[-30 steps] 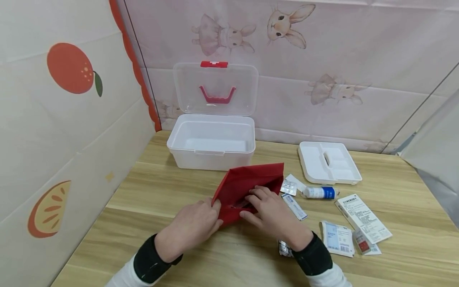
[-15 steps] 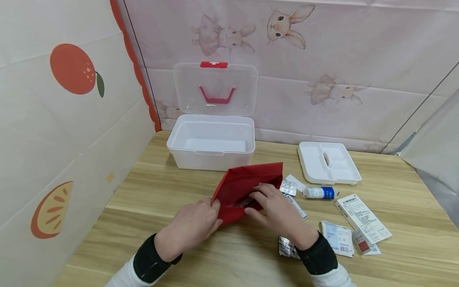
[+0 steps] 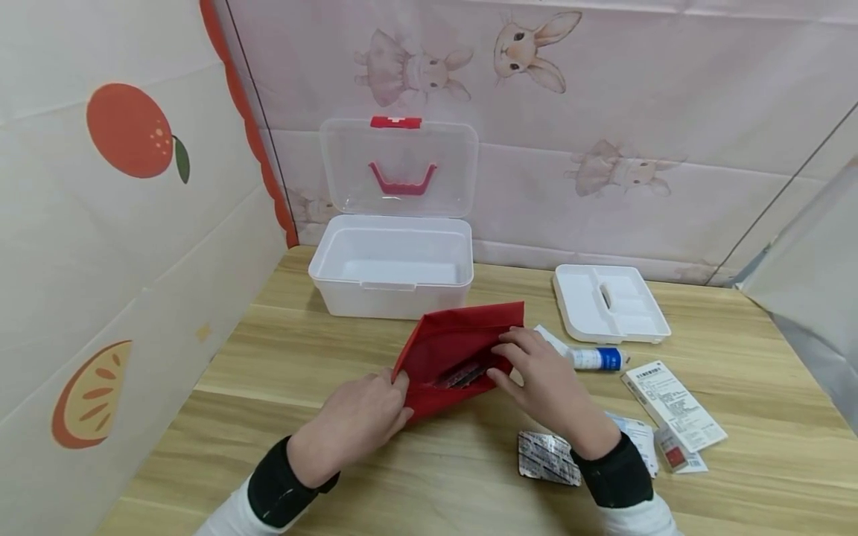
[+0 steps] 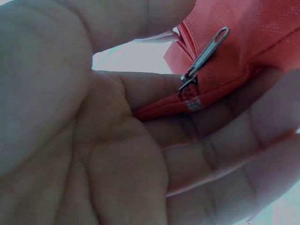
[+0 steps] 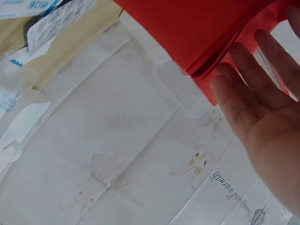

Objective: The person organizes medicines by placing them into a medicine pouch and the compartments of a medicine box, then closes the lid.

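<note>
A red zip pouch (image 3: 462, 350) stands gaping in front of the white box, with dark, shiny contents (image 3: 465, 372) showing in its mouth; what they are is unclear. At its left end my left hand (image 3: 362, 417) grips the corner, the metal zip pull (image 4: 206, 54) lying by the fingers in the left wrist view. My right hand (image 3: 550, 383) is at the pouch's right end, its loosely extended fingers (image 5: 239, 89) touching the edge of the opening. Below the right hand, a silver blister pack (image 3: 546, 458) lies on the table.
Behind the pouch stands a white box (image 3: 392, 298) with its clear lid (image 3: 398, 141) raised. A compartment tray (image 3: 579, 316), a blue-and-white bottle (image 3: 596, 359), a medicine carton (image 3: 673, 406), a small packet (image 3: 680, 450) and a partly hidden sachet (image 3: 637, 435) lie on the right.
My right hand has drawn back to the right from the pouch's mouth, leaving the dark contents more visible and the blister pack uncovered. My left hand keeps its grip on the corner.
</note>
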`<action>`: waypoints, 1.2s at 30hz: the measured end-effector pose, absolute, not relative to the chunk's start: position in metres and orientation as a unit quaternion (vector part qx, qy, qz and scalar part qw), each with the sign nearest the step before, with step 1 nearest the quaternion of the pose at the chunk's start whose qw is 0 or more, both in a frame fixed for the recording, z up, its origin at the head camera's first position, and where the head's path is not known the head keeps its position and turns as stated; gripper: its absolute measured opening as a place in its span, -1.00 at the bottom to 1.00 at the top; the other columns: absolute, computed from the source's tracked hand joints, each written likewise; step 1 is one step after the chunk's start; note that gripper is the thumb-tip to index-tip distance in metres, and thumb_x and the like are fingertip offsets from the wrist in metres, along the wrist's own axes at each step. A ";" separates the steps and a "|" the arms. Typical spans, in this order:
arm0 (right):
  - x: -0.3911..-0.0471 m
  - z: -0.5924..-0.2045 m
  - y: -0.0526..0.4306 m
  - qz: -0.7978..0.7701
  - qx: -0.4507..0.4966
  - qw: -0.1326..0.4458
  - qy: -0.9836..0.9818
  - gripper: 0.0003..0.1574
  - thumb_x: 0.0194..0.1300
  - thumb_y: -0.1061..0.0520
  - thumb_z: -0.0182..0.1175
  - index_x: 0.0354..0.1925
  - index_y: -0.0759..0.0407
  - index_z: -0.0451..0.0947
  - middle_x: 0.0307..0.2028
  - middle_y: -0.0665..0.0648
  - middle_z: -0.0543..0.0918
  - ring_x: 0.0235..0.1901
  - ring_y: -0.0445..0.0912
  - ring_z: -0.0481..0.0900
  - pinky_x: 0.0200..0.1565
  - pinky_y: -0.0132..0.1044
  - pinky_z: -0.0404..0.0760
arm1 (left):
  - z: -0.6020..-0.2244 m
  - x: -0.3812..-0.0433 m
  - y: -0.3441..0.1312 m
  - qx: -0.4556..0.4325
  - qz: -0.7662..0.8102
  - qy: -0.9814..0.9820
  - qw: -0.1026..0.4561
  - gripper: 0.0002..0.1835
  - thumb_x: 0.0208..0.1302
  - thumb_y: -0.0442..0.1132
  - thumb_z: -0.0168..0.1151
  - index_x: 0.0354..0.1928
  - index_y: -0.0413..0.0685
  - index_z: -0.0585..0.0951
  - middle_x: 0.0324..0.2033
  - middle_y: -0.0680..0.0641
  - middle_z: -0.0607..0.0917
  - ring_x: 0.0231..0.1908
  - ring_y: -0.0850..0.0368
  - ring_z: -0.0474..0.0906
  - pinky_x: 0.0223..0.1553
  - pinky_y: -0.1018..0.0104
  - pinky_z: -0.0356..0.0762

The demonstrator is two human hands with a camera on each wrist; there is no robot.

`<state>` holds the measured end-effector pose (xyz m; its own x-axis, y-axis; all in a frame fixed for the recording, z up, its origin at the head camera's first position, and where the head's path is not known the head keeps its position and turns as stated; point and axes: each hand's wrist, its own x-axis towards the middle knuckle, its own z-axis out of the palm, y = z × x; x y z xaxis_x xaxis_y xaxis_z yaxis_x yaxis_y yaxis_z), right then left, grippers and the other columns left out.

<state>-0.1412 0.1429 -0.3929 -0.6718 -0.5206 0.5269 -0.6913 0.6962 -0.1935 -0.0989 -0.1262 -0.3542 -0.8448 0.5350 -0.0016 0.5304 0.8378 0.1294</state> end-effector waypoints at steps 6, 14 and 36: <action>-0.144 -0.387 0.154 0.218 0.326 0.315 -0.864 -0.68 -0.03 0.40 0.49 -0.25 0.27 0.67 -0.26 0.16 0.66 -0.24 0.00 0.62 -0.25 -0.14 0.69 | -0.355 -0.099 -0.127 0.280 0.065 0.958 0.014 -0.59 0.27 -0.16 0.37 -0.02 -0.38 0.60 -0.40 -0.15 0.64 -0.55 0.20 0.45 -0.56 0.38 0.50; -0.145 -0.386 0.172 0.187 0.244 0.341 -0.888 -0.79 0.04 0.38 0.42 -0.29 0.26 0.66 -0.36 0.15 0.67 -0.46 -0.03 0.63 -0.54 -0.21 0.58 | -0.355 -0.099 -0.126 0.282 0.060 0.958 0.009 -0.60 0.27 -0.16 0.37 -0.04 -0.37 0.60 -0.44 -0.12 0.62 -0.57 0.21 0.43 -0.59 0.39 0.46; -0.151 -0.401 0.177 0.159 0.073 0.167 -0.970 -0.92 0.21 0.26 0.31 -0.29 0.26 0.62 -0.39 0.20 0.67 -0.65 -0.08 0.42 -0.66 -0.27 0.35 | -0.356 -0.097 -0.126 0.294 0.043 0.955 -0.014 -0.58 0.24 -0.14 0.40 -0.06 -0.37 0.60 -0.44 -0.13 0.61 -0.57 0.19 0.46 -0.59 0.39 0.50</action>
